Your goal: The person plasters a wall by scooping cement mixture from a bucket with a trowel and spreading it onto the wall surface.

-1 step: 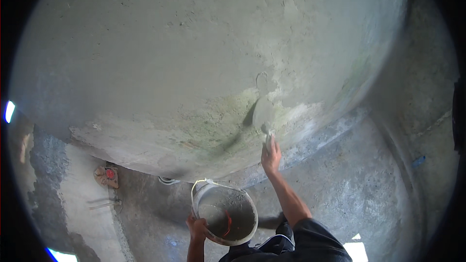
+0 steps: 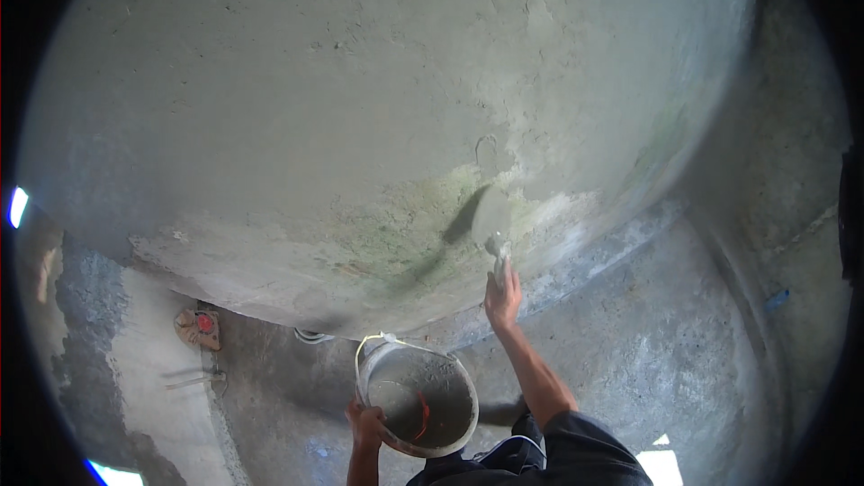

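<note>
My right hand [image 2: 502,297] is closed on the handle of a grey, cement-smeared trowel [image 2: 490,214], whose oval blade is at the curved grey wall [image 2: 360,81], over a patch with greenish stains and casting a shadow to its left. My left hand [image 2: 365,423] grips a round bucket [image 2: 454,432] by its left side. The bucket has a pale wire-like handle, grey material inside and a curved orange-red item in it.
A concrete ledge [image 2: 594,247] follows the wall's foot above the grey floor [image 2: 630,342]. At left lie a tan item [image 2: 193,328] with red on it and thin rods [image 2: 189,381]. A coiled item [image 2: 309,337] is behind the bucket; a small blue object [image 2: 777,297] is at right.
My right hand and the trowel have moved slightly down toward me, and the blade's shadow has shifted and grown. My left hand and the bucket are almost unmoved.
</note>
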Tool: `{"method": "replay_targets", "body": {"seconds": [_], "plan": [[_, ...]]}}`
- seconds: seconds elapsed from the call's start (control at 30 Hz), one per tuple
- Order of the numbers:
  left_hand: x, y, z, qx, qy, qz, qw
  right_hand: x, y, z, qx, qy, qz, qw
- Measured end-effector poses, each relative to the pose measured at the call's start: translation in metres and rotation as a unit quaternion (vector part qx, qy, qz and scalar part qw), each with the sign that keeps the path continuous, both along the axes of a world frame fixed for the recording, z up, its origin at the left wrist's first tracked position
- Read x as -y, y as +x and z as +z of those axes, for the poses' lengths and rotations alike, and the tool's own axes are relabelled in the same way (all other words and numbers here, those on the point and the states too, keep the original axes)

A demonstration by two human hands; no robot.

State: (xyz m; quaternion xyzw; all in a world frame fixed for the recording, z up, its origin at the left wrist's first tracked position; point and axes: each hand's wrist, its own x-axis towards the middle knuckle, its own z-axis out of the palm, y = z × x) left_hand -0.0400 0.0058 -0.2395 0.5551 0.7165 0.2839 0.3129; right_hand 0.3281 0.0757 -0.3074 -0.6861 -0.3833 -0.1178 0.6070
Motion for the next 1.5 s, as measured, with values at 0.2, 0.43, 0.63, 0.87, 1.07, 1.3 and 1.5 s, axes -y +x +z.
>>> {"method": "replay_targets", "body": {"seconds": [0.2,0.43,0.63,0.87,1.07,1.3,1.5], "plan": [[0.006,0.024,0.036,0.103,0.028,0.000,0.994,-0.036,-0.009,0.061,-0.044,0.095,-0.072,0.992],[0.013,0.021,0.060,0.218,-0.028,0.107,0.970,-0.074,-0.057,0.116,0.023,0.094,0.062,0.993],[0.011,0.002,0.053,0.209,-0.024,0.164,0.964,-0.054,-0.050,0.103,-0.006,0.124,0.052,0.991],[0.012,-0.022,0.039,0.186,-0.075,0.115,0.973,-0.050,0.017,0.079,0.060,0.041,-0.060,0.996],[0.020,-0.016,0.043,0.231,-0.089,0.045,0.968,0.008,0.005,-0.010,-0.021,-0.032,-0.001,0.999],[0.028,-0.002,0.047,0.195,-0.092,0.064,0.974,-0.056,0.013,0.090,0.021,0.120,-0.011,0.993],[0.026,0.006,0.050,0.168,-0.109,0.066,0.978,-0.070,-0.043,0.127,-0.120,0.088,0.084,0.985]]}}
